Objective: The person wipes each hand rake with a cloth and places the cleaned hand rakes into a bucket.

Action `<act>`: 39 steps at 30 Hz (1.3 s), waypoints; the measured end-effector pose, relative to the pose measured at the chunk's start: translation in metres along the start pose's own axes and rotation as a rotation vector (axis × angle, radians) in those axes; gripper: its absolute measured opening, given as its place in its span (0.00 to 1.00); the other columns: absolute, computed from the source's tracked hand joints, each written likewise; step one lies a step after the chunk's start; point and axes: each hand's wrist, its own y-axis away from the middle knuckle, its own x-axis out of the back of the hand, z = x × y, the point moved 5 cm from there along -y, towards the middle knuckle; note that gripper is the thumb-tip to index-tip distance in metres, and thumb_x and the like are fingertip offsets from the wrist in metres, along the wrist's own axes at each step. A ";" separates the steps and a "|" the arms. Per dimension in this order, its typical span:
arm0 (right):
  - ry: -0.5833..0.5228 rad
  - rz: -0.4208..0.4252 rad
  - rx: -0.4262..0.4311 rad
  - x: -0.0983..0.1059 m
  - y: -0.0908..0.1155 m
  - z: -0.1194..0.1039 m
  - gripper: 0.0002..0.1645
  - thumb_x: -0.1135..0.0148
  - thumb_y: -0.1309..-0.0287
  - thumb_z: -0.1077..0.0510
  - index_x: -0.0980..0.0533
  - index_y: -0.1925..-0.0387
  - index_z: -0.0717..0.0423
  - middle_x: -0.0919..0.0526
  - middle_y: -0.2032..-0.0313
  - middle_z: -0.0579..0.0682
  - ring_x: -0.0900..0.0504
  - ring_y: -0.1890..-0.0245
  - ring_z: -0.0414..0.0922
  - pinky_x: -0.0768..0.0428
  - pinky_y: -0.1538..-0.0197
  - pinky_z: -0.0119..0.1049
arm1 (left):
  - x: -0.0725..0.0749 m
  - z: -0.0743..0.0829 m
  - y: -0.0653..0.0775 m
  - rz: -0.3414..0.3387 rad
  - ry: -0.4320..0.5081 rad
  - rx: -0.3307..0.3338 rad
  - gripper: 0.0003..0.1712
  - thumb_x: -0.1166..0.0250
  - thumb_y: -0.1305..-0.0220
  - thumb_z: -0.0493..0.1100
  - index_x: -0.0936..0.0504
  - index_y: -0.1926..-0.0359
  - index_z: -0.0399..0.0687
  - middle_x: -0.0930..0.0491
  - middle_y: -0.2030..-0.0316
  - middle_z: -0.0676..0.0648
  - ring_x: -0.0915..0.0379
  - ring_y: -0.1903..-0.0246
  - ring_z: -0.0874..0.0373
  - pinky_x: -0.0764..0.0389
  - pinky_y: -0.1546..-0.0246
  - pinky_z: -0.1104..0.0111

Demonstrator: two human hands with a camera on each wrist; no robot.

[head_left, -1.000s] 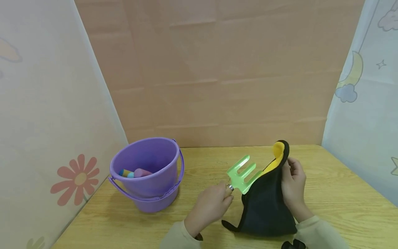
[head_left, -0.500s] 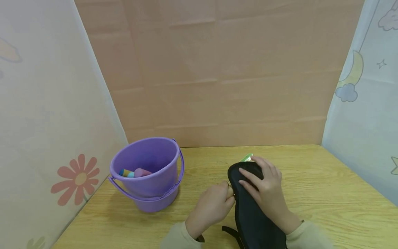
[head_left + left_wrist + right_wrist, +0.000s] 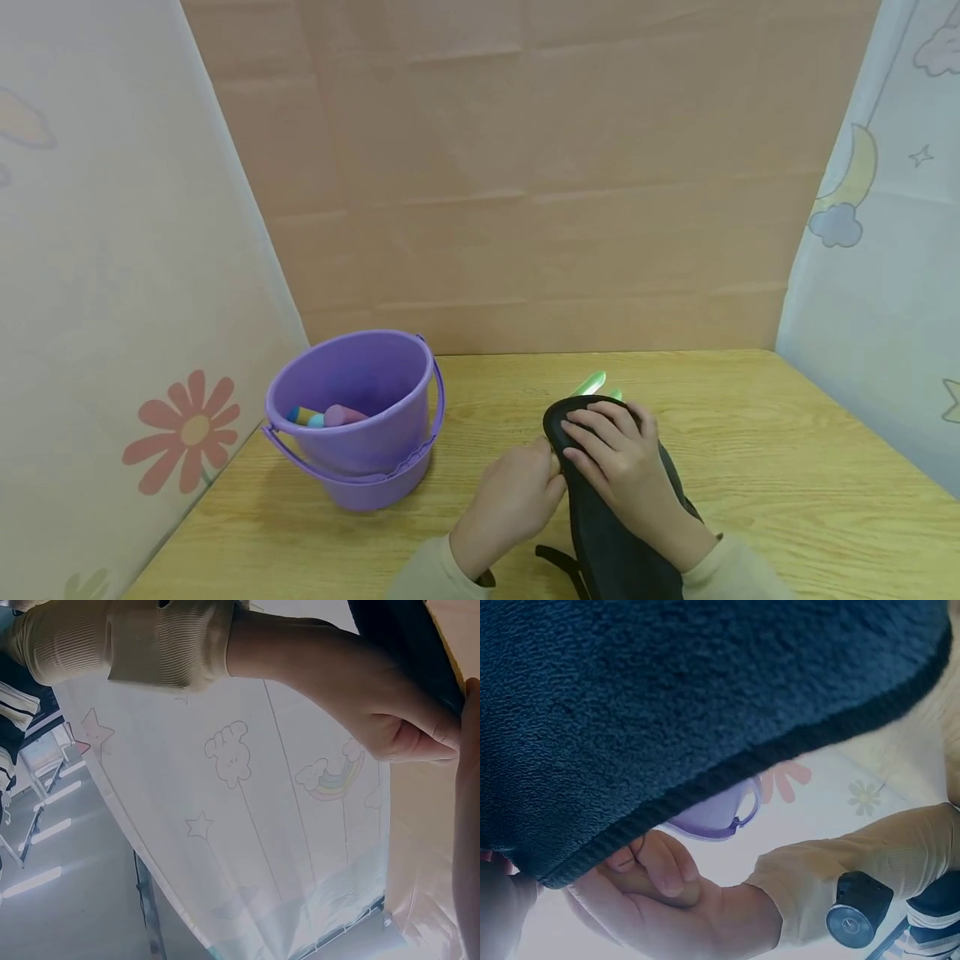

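My left hand point(image 3: 510, 493) grips the wooden handle point(image 3: 554, 465) of a green garden hand fork point(image 3: 591, 383). Only tips of the fork's tines show beyond a black fabric piece point(image 3: 615, 533), which covers the rest of its head. My right hand point(image 3: 618, 467) holds that fabric over the fork, fingers bent across its top. In the left wrist view, the right hand point(image 3: 405, 712) has curled fingers against the fabric point(image 3: 405, 645), whose edge shows a yellow lining. The right wrist view has the fabric's fleecy side point(image 3: 705, 697) close up, with the left hand point(image 3: 652, 885) below it.
A purple bucket point(image 3: 352, 458) stands at the left of the wooden table point(image 3: 787, 467), with several coloured foam-like pieces point(image 3: 341, 416) inside. A black strap point(image 3: 558, 562) trails from the fabric onto the table. Printed white sheets flank the table, and brown paper point(image 3: 525, 167) hangs behind.
The right hand has brought the black fabric leftward and folded it down over the fork's head, then slid slightly left and down. The left hand has stayed nearly still on the handle.
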 end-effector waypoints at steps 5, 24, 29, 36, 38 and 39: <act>0.015 -0.022 0.002 -0.001 0.000 -0.001 0.23 0.56 0.32 0.48 0.19 0.65 0.58 0.19 0.61 0.51 0.25 0.58 0.51 0.40 0.54 0.57 | 0.000 0.003 0.000 0.015 -0.083 -0.020 0.13 0.43 0.41 0.36 0.33 0.80 0.47 0.42 0.88 0.56 0.48 0.91 0.67 0.45 0.91 0.78; 0.114 -0.110 -0.123 -0.008 0.008 0.019 0.28 0.60 0.31 0.46 0.19 0.62 0.62 0.19 0.61 0.54 0.22 0.61 0.49 0.30 0.56 0.47 | -0.005 0.004 0.004 -0.020 -0.087 -0.011 0.15 0.40 0.38 0.43 0.30 0.81 0.46 0.40 0.87 0.55 0.44 0.90 0.67 0.42 0.90 0.77; 0.130 -0.073 -0.149 -0.006 0.012 0.029 0.28 0.59 0.31 0.46 0.19 0.62 0.63 0.19 0.61 0.56 0.22 0.60 0.51 0.30 0.57 0.48 | -0.004 0.005 0.004 -0.031 -0.089 -0.014 0.16 0.39 0.39 0.42 0.31 0.82 0.46 0.41 0.87 0.55 0.45 0.90 0.67 0.42 0.90 0.77; 0.129 -0.019 -0.153 -0.004 0.015 0.036 0.29 0.59 0.31 0.47 0.20 0.61 0.66 0.19 0.60 0.58 0.21 0.64 0.54 0.28 0.61 0.50 | -0.004 0.007 0.005 -0.042 -0.108 -0.021 0.17 0.38 0.39 0.43 0.32 0.81 0.47 0.42 0.88 0.55 0.46 0.91 0.67 0.44 0.91 0.78; 0.123 -0.020 -0.164 -0.004 0.015 0.038 0.30 0.60 0.31 0.47 0.20 0.61 0.67 0.19 0.60 0.59 0.20 0.64 0.54 0.28 0.61 0.50 | -0.004 0.007 0.005 -0.044 -0.106 -0.018 0.17 0.39 0.39 0.43 0.33 0.82 0.47 0.42 0.88 0.55 0.46 0.90 0.67 0.44 0.91 0.78; 0.115 -0.020 -0.175 -0.004 0.016 0.039 0.30 0.60 0.31 0.46 0.20 0.61 0.67 0.20 0.60 0.59 0.21 0.64 0.55 0.28 0.61 0.50 | -0.004 0.007 0.005 -0.043 -0.107 -0.022 0.17 0.39 0.39 0.43 0.33 0.82 0.47 0.42 0.87 0.55 0.46 0.90 0.67 0.44 0.90 0.78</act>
